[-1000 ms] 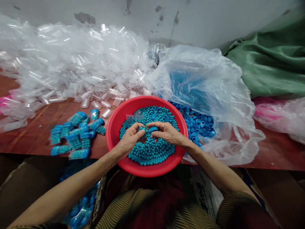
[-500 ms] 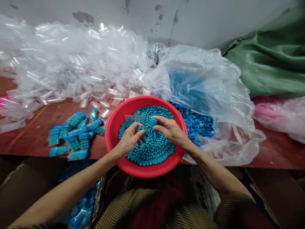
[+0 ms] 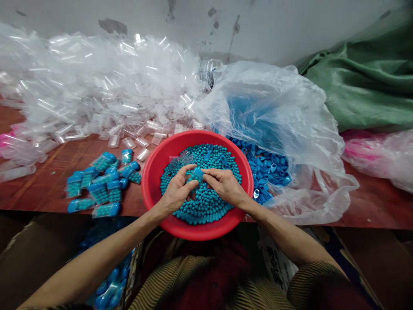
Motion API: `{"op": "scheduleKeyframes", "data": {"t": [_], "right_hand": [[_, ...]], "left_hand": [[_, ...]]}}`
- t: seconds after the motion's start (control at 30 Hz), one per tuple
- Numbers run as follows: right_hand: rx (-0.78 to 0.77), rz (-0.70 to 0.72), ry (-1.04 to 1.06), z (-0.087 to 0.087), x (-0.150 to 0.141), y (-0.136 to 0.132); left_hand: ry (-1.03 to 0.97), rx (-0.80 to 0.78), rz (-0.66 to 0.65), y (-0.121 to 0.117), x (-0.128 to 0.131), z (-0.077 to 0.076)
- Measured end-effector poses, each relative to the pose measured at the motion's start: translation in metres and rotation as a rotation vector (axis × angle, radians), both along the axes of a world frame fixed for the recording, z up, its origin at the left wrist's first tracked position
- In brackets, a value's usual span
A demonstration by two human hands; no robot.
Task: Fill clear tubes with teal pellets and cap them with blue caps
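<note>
Over a red basin (image 3: 151, 185) of small turquoise balls (image 3: 206, 211), both my hands work close together. My left hand (image 3: 178, 188) is closed around a small clear plastic bottle with turquoise balls inside, mostly hidden by the fingers. A blue cap (image 3: 197, 173) sits at the bottle's mouth, and my right hand (image 3: 226, 185) pinches it there. Whether the cap is fully seated I cannot tell. Behind my hands, a few empty clear bottles (image 3: 182, 158) and loose blue caps (image 3: 209, 151) lie on the balls.
Filled bottles with blue caps (image 3: 100, 185) lie left of the basin on the reddish table (image 3: 48, 189). A large heap of clear bottles (image 3: 106, 90) stands behind. Blue caps (image 3: 269, 168) spill from a clear plastic bag (image 3: 309, 112) at right. Green cloth (image 3: 364, 86) lies farther right.
My right hand has moved left and brought the blue cap onto the bottle in my left hand. A loose cap now shows on the balls where the right hand was.
</note>
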State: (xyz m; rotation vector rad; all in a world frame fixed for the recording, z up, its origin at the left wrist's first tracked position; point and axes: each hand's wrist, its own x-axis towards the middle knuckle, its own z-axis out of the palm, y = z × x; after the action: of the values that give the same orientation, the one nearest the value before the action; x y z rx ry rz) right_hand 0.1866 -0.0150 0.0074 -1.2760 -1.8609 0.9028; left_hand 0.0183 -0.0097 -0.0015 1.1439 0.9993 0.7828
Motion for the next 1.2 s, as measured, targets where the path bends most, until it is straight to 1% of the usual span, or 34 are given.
{"op": "scheduleKeyframes", "data": {"t": [0.07, 0.13, 0.3, 0.43, 0.5, 0.57, 0.63, 0.73, 0.8, 0.87, 0.97, 1.03, 1.07, 1.13, 1.2], "right_hand": [[0.096, -0.008, -0.052, 0.000, -0.001, -0.002], [0.154, -0.013, -0.080, -0.001, -0.002, -0.004], [0.174, 0.015, -0.078, -0.003, -0.001, -0.005], [0.174, 0.143, -0.109, -0.001, 0.006, -0.001], [0.194, 0.217, -0.144, -0.001, 0.009, 0.002], [0.226, 0.258, -0.155, -0.002, 0.009, 0.004], [0.233, 0.271, -0.145, -0.005, 0.007, 0.005], [0.228, 0.238, -0.137, -0.007, 0.002, 0.004], [0.197, 0.215, -0.134, -0.005, 0.001, 0.005], [0.114, 0.227, -0.099, -0.001, 0.006, 0.008], [-0.110, 0.210, 0.067, 0.002, 0.017, 0.017], [-0.255, 0.132, 0.217, 0.001, 0.021, 0.022], [-0.298, 0.084, 0.274, -0.001, 0.021, 0.023], [-0.293, -0.007, 0.311, -0.003, 0.017, 0.023], [-0.202, -0.054, 0.240, -0.004, 0.011, 0.019]], "left_hand": [[0.004, 0.011, 0.018, -0.001, 0.000, 0.002], [0.010, 0.017, 0.028, -0.002, 0.000, 0.003], [0.012, 0.025, 0.020, -0.002, 0.001, 0.005], [-0.016, 0.028, 0.019, -0.003, 0.001, 0.003], [-0.030, 0.008, 0.017, -0.003, 0.001, 0.001], [-0.052, 0.003, 0.028, -0.004, 0.001, -0.002], [-0.069, 0.004, 0.047, -0.005, 0.001, -0.004], [-0.077, 0.004, 0.099, -0.004, 0.000, -0.005], [-0.073, -0.013, 0.094, -0.002, -0.002, -0.005], [-0.062, -0.039, 0.047, 0.001, -0.004, -0.003], [-0.064, -0.055, -0.027, 0.004, -0.007, -0.001], [-0.066, -0.050, -0.068, 0.005, -0.006, 0.000], [-0.062, -0.048, -0.087, 0.005, -0.006, 0.000], [-0.049, -0.037, -0.108, 0.004, -0.004, -0.001], [-0.039, -0.020, -0.103, 0.002, -0.002, -0.001]]}}
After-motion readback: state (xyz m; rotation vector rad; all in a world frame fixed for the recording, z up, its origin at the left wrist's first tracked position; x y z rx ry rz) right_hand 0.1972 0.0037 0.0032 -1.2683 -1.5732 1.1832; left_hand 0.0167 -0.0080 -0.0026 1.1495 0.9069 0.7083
